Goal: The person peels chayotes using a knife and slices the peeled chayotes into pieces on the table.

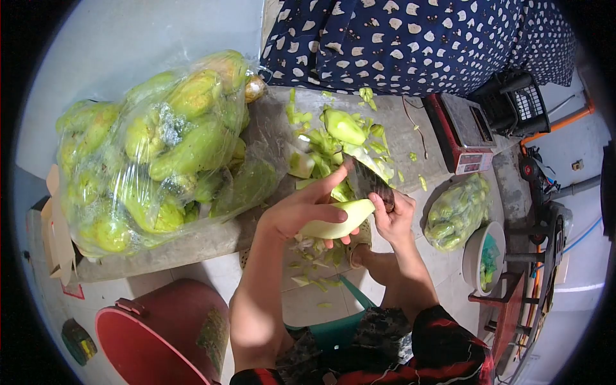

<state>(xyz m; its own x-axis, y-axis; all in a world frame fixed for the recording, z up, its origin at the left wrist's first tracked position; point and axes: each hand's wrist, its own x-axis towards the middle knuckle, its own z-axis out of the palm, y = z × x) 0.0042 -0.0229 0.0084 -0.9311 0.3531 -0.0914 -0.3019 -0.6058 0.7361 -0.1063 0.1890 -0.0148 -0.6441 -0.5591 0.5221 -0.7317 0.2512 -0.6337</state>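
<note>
My left hand (307,210) is wrapped round a peeled, pale green papaya (340,220). My right hand (396,217) grips a knife (369,181) with a broad, dark blade; its handle is mostly hidden in my fingers. The blade slants up and left, just above the papaya's right end. Beyond my hands, another peeled papaya (344,126) lies on a heap of green peelings (321,151) on the concrete ledge. More peel scraps (314,273) are scattered on the floor below.
On the ledge's left, a large clear plastic bag (154,154) holds several unpeeled papayas. A red scale (459,131) stands at the right. Below it are a bag of green produce (459,212) and a white bucket (473,256). A red bin (144,340) sits lower left.
</note>
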